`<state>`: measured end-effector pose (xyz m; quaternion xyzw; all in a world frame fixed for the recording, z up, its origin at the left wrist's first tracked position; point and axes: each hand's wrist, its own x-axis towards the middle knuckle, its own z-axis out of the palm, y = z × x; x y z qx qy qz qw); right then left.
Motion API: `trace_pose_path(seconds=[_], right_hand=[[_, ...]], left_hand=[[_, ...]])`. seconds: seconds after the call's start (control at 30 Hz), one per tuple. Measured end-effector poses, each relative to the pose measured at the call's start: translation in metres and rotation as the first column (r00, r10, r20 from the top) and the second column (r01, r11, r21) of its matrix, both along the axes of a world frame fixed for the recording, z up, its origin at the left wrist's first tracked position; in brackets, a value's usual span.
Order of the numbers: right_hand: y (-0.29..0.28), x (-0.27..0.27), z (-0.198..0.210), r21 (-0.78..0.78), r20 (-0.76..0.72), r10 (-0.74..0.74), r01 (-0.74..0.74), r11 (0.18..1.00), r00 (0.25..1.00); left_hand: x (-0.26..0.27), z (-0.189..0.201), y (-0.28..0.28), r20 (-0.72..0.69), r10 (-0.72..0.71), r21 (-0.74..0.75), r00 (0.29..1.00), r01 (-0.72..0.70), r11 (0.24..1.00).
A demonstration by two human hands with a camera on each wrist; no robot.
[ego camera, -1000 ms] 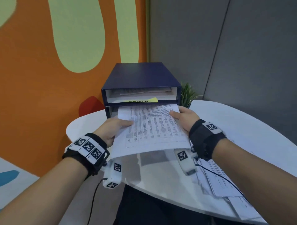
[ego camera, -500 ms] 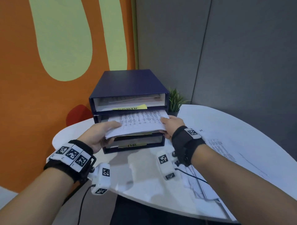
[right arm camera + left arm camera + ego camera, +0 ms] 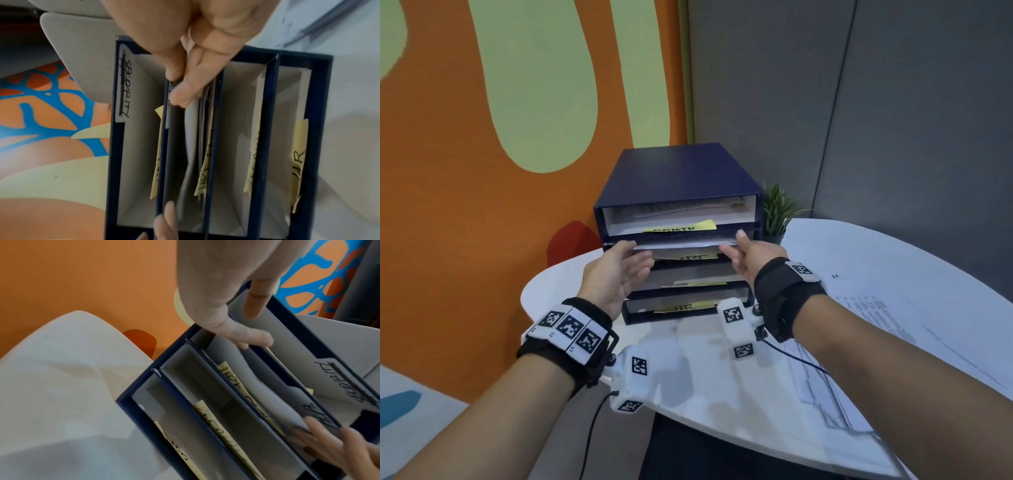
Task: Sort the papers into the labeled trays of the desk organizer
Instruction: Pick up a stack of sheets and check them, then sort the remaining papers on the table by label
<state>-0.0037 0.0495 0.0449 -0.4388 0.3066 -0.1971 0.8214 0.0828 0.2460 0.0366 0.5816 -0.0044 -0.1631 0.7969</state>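
Both forearms stretched forward over the white table (image 3: 893,274), black wrist straps with marker tags on each. Loose printed sheets (image 3: 873,329) lying flat on table under and beside right forearm, near edge. Left hand (image 3: 616,270) raised at left front of navy desk organizer (image 3: 678,178), palm turned inward, fingers mostly straight and relaxed, gripping nothing; thumb tip touching divider edge above second tray in left wrist view (image 3: 252,339). Right hand (image 3: 748,255) at right front corner of same tray, fingers extended, fingertips (image 3: 180,95) pressing on edge of the white paper stack (image 3: 681,244), not curled round it. Stack sitting almost fully inside second tray from top, front edge just at opening, above yellow sticky label. Four trays stacked, each with yellow handwritten note at front; bottom one reads "HR" (image 3: 685,307). Top tray holding papers too. Small green plant (image 3: 777,209) just behind organizer's right side. Orange-and-green wall at left, grey panels at right.
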Motion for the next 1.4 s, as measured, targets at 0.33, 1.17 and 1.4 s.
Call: trace_pose_path(seconds=[0.33, 1.17, 1.4], right_hand=[[0.002, -0.016, -0.012, -0.186, -0.066, 0.220, -0.228, 0.956, 0.973], [-0.173, -0.211, -0.087, -0.422, -0.892, -0.329, -0.833, 0.357, 0.311], [-0.152, -0.205, -0.072, -0.465, -0.869, -0.330, -0.838, 0.287, 0.369]], left_hand=[[-0.019, -0.003, -0.008, 0.157, -0.095, 0.038, 0.983, 0.090, 0.995], [-0.149, -0.110, -0.252, 0.002, -0.592, 0.952, 0.806, 0.179, 0.246], [-0.146, -0.090, -0.236, -0.056, -0.681, 0.992, 0.730, 0.116, 0.043]])
